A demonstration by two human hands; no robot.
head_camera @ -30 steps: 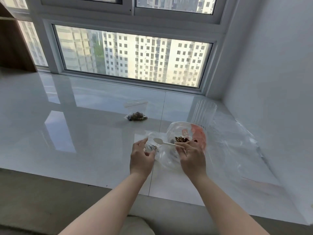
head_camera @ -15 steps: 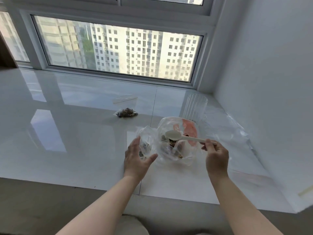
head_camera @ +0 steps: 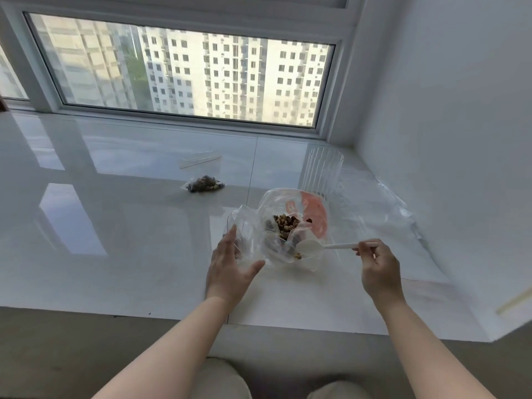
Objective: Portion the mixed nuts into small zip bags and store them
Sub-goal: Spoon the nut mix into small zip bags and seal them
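Note:
A large clear bag (head_camera: 290,208) with a pink label stands open on the white sill, mixed nuts (head_camera: 286,224) showing inside it. My right hand (head_camera: 380,270) pinches the handle of a white plastic spoon (head_camera: 309,249), whose bowl lies at the big bag's front edge. My left hand (head_camera: 230,263) holds a small clear zip bag (head_camera: 244,234) just left of the big bag, fingers and thumb spread around its lower part. Farther back lies a filled small bag of nuts (head_camera: 204,184).
A ribbed clear cup (head_camera: 322,171) stands behind the big bag. An empty flat zip bag (head_camera: 200,162) lies near the window. A wide clear plastic sheet (head_camera: 383,214) covers the sill's right side by the wall. The sill's front edge runs below my wrists.
My right hand has drawn the spoon away from the small bag to the right and down to the big bag's front. My left hand opened around the small bag.

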